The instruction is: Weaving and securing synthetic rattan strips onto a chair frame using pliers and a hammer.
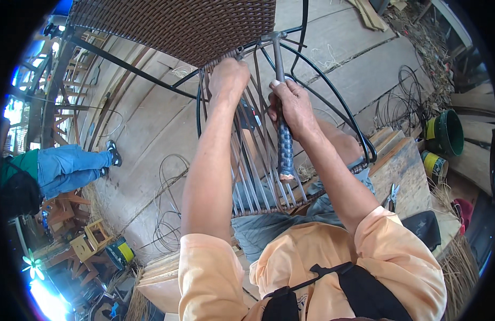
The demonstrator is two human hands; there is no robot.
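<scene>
A black metal chair frame (pixel 333 99) lies across my lap, partly woven with brown rattan strips (pixel 178 24). My left hand (pixel 228 77) grips the loose brown strips right at the edge of the woven panel. My right hand (pixel 291 104) is closed around a hammer (pixel 282 107) with a blue and pink wrapped handle. The hammer's metal head points up at the frame's rim, next to the left hand. Several unwoven strips (pixel 258 176) run down from the hands to the near side of the frame.
A person in blue jeans (pixel 70 166) stands at the left on the concrete floor. Wire coils (pixel 169 214) lie on the floor. Pliers (pixel 393 195) rest on a wooden bench (pixel 408 171) at my right. Green and yellow buckets (pixel 445 134) stand at far right, small wooden stools (pixel 89 241) at lower left.
</scene>
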